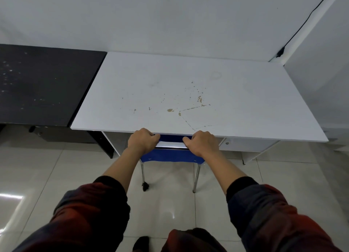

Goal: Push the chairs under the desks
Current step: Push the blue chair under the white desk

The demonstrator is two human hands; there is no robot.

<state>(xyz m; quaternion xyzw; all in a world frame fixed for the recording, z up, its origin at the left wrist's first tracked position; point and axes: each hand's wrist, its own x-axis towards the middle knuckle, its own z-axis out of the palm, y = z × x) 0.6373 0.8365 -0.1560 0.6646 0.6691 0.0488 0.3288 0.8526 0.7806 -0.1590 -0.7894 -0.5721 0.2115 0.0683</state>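
Note:
A blue chair (171, 155) with chrome legs stands at the front edge of a white desk (188, 93), its seat hidden under the desktop. Only the blue backrest, its chrome top bar and two rear legs show. My left hand (142, 140) grips the left end of the backrest's top bar. My right hand (201, 143) grips the right end. Both hands sit right against the desk's front edge. The desktop is chipped and stained near its middle.
A black desk (43, 85) adjoins the white one on the left. A white wall runs behind both, with a black cable (302, 25) down the right corner. A white drawer unit (245, 146) sits under the desk's right side. Glossy tiled floor (170, 204) lies below me.

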